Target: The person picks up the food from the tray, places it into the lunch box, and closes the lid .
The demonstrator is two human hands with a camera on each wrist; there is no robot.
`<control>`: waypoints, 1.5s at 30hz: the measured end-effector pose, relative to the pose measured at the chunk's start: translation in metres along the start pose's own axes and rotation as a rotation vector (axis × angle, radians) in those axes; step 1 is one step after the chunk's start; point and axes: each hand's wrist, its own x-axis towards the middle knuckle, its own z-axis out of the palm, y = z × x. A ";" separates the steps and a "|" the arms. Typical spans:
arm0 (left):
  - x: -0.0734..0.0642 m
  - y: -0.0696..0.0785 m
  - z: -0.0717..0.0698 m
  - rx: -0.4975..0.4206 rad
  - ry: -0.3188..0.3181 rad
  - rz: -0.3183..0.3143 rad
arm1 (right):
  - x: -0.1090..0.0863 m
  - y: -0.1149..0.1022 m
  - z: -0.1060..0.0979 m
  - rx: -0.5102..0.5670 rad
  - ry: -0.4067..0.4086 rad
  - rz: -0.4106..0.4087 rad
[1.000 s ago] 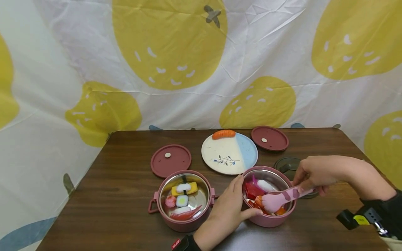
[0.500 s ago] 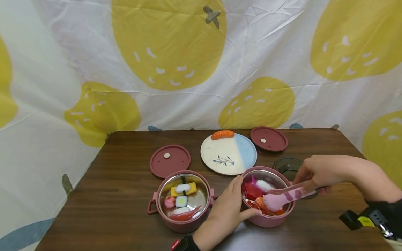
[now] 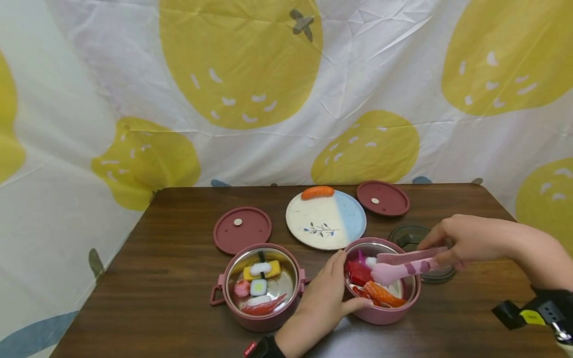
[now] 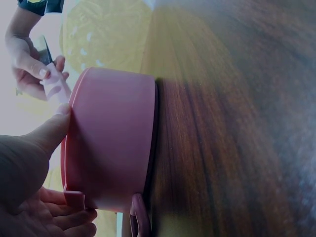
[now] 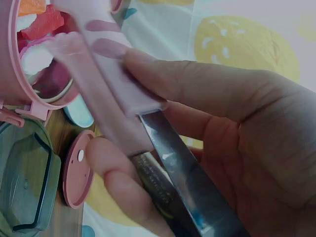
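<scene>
My left hand holds the side of a pink pot, its thumb at the rim and its fingers by the handle lug, as the left wrist view shows. With the right hand I grip pink-tipped tongs by their metal arms. The tongs' tips hang over the pot's opening, and nothing shows between them. Inside the pot lie an orange toy sushi topping, a red piece and a white piece partly hidden by the tongs.
Left of my left hand stands a second pot with several toy sushi pieces. Behind are two dark-red lids, a plate bearing an orange sausage-shaped piece, and a glass container beside the right pot.
My right hand has lifted the tongs up and away from the orange topping, which now lies uncovered in the pot. The left hand has stayed in place.
</scene>
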 end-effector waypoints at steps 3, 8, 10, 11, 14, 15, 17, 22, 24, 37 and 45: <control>0.000 0.000 0.000 0.001 0.006 0.007 | -0.001 0.001 -0.002 -0.036 0.070 -0.042; 0.000 0.000 0.000 0.003 0.009 0.010 | 0.002 0.000 -0.003 -0.212 0.243 -0.074; 0.000 0.000 0.000 0.004 0.009 0.009 | 0.006 -0.002 -0.003 -0.345 0.348 -0.091; 0.000 0.000 -0.001 0.005 0.008 0.009 | 0.008 -0.003 -0.004 -0.407 0.400 -0.095; 0.000 0.000 -0.001 0.006 0.009 0.009 | 0.015 -0.006 -0.005 -0.559 0.539 -0.095; 0.000 0.000 -0.001 0.004 0.009 0.007 | 0.017 -0.008 -0.006 -0.578 0.567 -0.085; 0.000 0.000 -0.001 -0.006 0.008 0.003 | 0.023 -0.011 -0.008 -0.615 0.611 -0.075; 0.000 -0.001 -0.001 -0.024 0.001 -0.012 | 0.041 -0.017 -0.015 -0.682 0.672 -0.072; 0.000 -0.001 -0.001 -0.019 -0.002 -0.013 | 0.049 -0.018 -0.019 -0.721 0.690 -0.072; 0.000 0.001 0.001 0.014 -0.002 0.002 | 0.111 -0.028 -0.040 -0.907 0.697 -0.074; 0.000 0.004 0.003 0.002 -0.020 -0.020 | 0.146 -0.037 -0.041 -1.008 0.616 -0.023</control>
